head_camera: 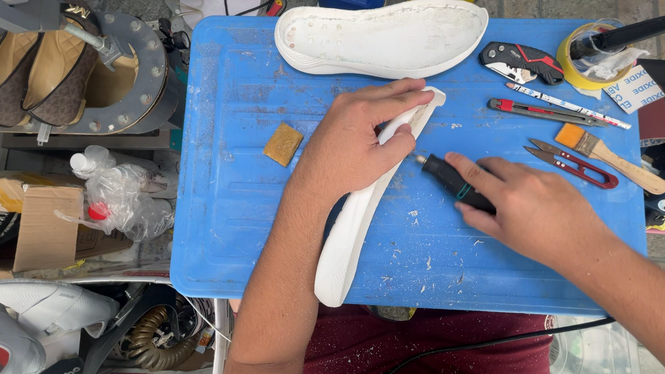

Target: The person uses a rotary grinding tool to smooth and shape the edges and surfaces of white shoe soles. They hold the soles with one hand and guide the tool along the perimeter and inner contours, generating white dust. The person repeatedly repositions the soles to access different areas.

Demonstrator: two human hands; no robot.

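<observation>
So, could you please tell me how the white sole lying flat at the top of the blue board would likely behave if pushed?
The white sole looks like light foam, so it would probably slide easily. Lying flat and broad, it seems unlikely to tip or roll.

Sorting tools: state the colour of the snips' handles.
Red, on the snips right of the right hand; head view.

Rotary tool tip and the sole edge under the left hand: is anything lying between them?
Nothing lies between: in the head view the rotary tool tip sits right at the white sole, held by the left hand; only dusty blue board shows beneath.
</observation>
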